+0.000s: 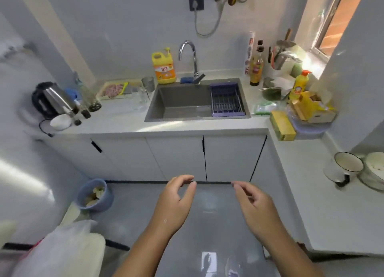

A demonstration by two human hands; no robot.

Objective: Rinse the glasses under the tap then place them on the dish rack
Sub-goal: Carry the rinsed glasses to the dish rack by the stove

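Observation:
Clear glasses (143, 96) stand on the white counter just left of the grey sink (182, 108), with a metal cup (148, 84) behind them. A chrome tap (190, 56) arches over the sink's back edge. The purple dish rack (227, 99) sits in the sink's right side, with nothing on its bars. My left hand (176, 202) and my right hand (253, 204) hover low in front of the cabinets, well short of the counter. Both have loosely curled fingers and hold nothing.
A kettle (52, 99), small bottles and a white bowl stand at the counter's left. A yellow detergent jug (164, 68) stands behind the sink. Bottles, boxes and a sponge crowd the right side. A blue bin (94, 194) sits on the floor, and an enamel mug (345, 166) on the right counter.

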